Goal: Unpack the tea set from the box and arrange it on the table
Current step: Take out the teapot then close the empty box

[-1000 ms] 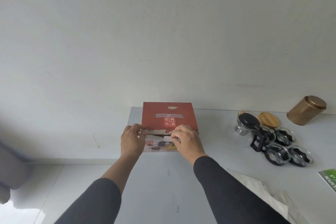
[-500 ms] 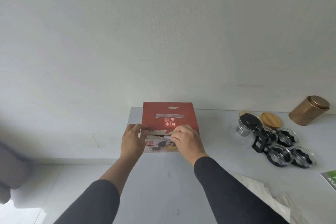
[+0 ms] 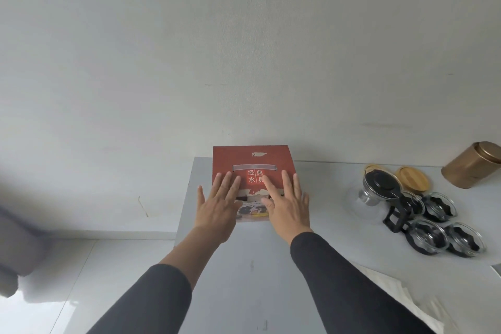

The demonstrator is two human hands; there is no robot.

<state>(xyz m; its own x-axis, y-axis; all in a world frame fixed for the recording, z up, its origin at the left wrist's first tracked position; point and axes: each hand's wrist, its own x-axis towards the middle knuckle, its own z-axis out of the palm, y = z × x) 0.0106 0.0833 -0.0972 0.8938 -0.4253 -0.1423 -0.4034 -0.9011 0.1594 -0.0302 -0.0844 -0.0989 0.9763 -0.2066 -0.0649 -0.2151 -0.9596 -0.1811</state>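
Note:
A red cardboard box [image 3: 253,160] with white characters on its lid stands closed at the table's back left corner, against the wall. My left hand [image 3: 217,207] and my right hand [image 3: 287,203] lie flat, fingers spread, over the box's near edge and lid, holding nothing. Off to the right stand a glass teapot [image 3: 375,192] with a black lid and handle, and several glass cups [image 3: 439,230] in black holders beside it.
A round bamboo lid [image 3: 412,177] and a gold tin canister [image 3: 473,164] sit at the back right. White paper [image 3: 401,295] lies at the front right. The table's left edge [image 3: 180,225] drops to the floor. The wall is right behind the box.
Both hands let go of the box's front flap edge, opened, and now rest flat with spread fingers over the lid. The box stays in place.

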